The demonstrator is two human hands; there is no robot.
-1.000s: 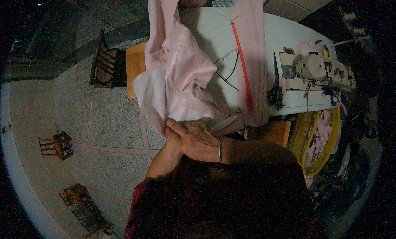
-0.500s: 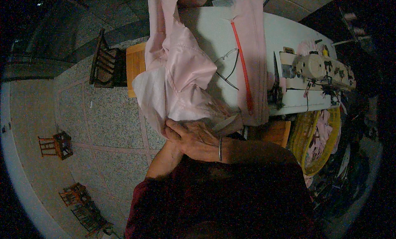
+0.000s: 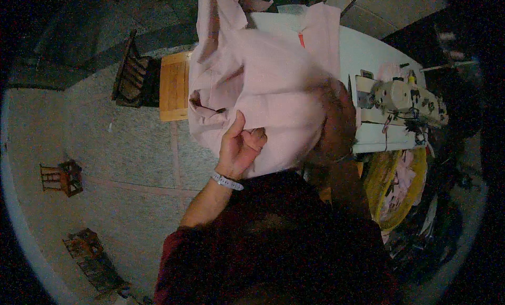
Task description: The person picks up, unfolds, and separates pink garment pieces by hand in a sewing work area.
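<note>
A large piece of pink cloth spreads in front of me over the near side of the white table. My left hand, with a pale band at the wrist, is at its near left edge. Its fingers are curled at the cloth and the thumb points up along it. Along the cloth's right side is my right hand, dark and smeared by motion; its fingers cannot be made out. Beyond it lies a folded pink strip with the end of a red stick on it.
A sewing machine stands at the table's right end. Below it sits a yellow basket with pink scraps. Left of the table are a wooden seat and a dark chair; more chairs stand farther left on the floor.
My hands were together at the cloth's near edge; now they are apart, the right one farther right and up. The cloth has spread rightward over the glasses and most of the red stick.
</note>
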